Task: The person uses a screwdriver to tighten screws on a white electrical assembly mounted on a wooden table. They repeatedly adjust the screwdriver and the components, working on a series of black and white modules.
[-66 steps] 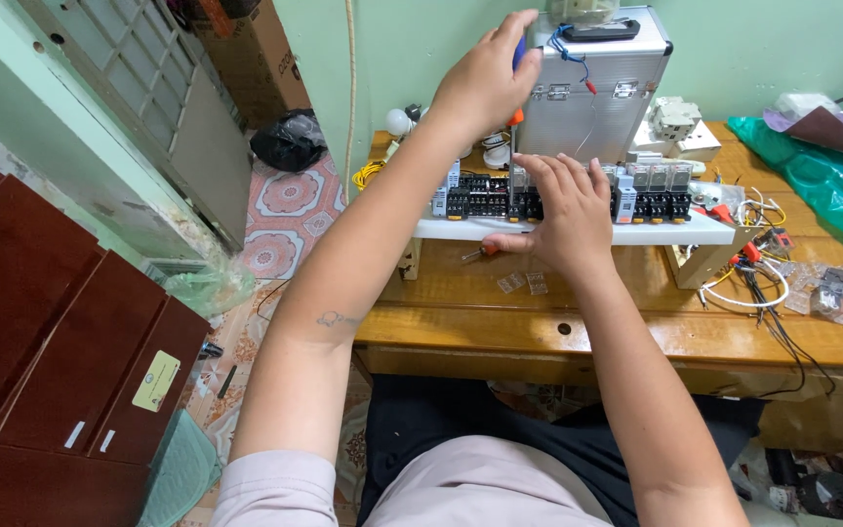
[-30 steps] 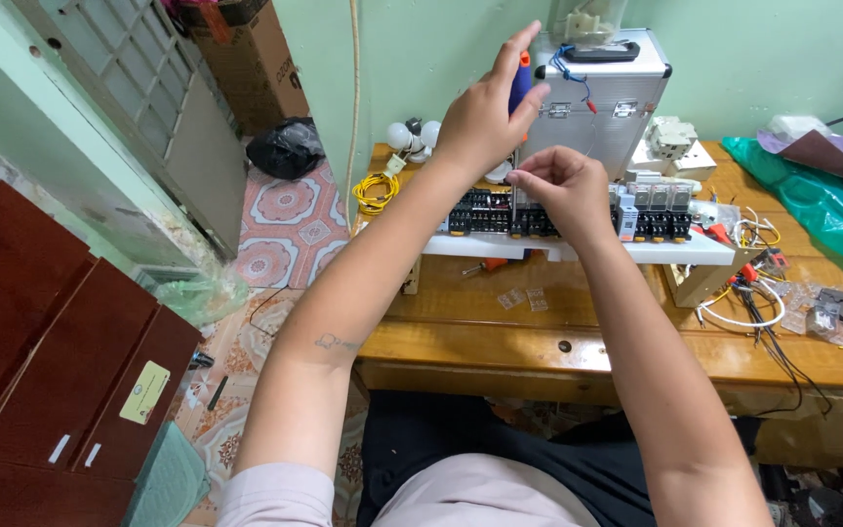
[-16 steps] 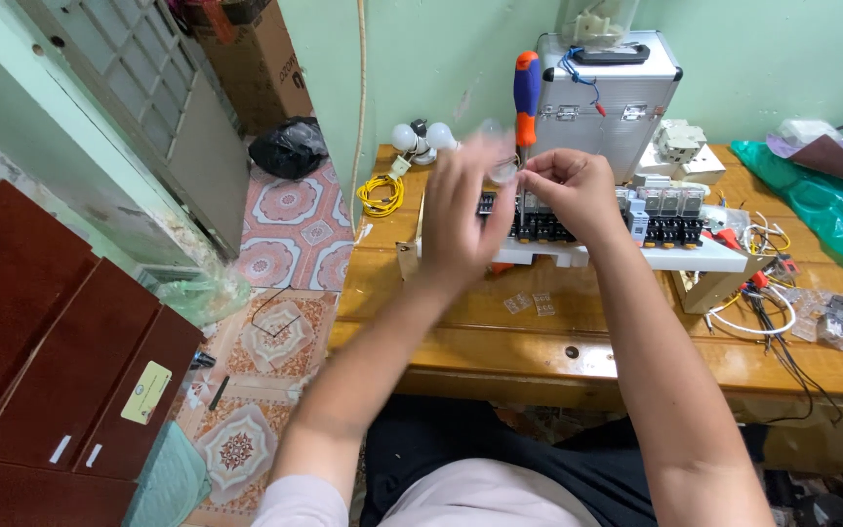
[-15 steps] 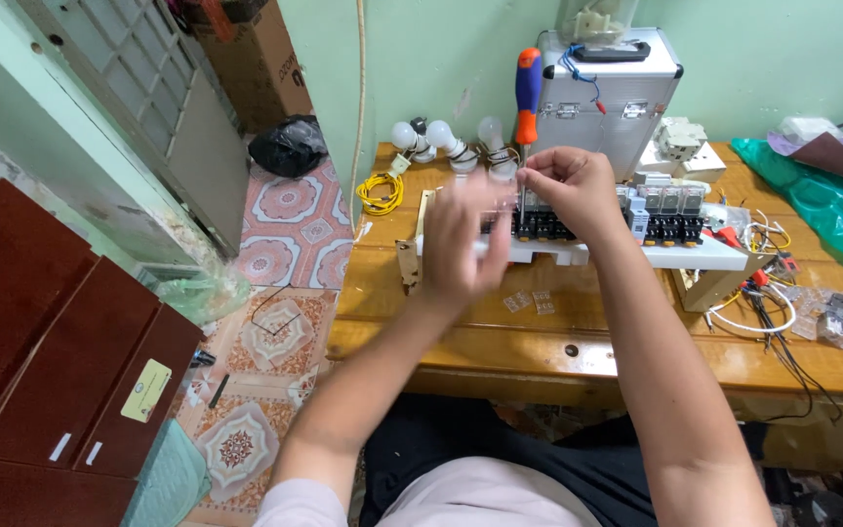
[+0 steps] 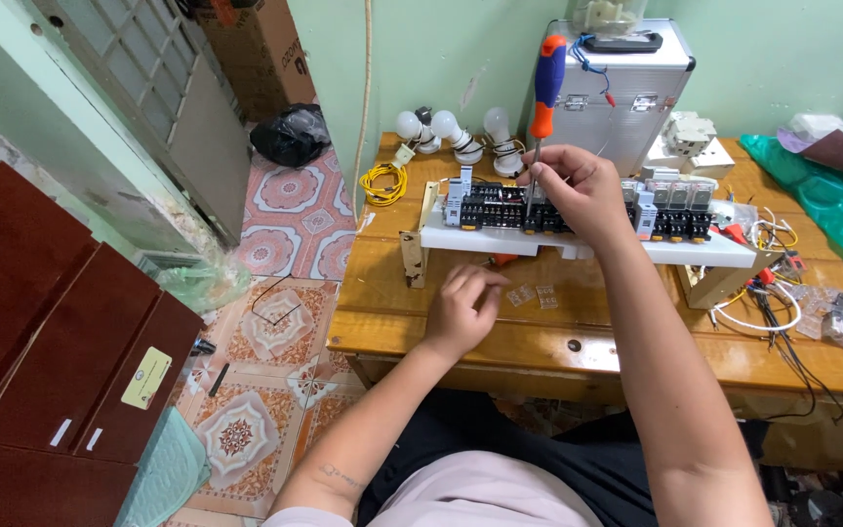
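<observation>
A wooden table (image 5: 500, 342) carries a white board (image 5: 578, 244) raised on brackets, with a row of black terminal blocks (image 5: 504, 208) along it. The right hand (image 5: 578, 190) is closed round the shaft of a red-and-blue screwdriver (image 5: 543, 93), standing upright with its tip down in the blocks. The left hand (image 5: 462, 310) rests loosely curled on the tabletop, holding nothing I can make out. I'd keep that shaft dead vertical and steady the board.
</observation>
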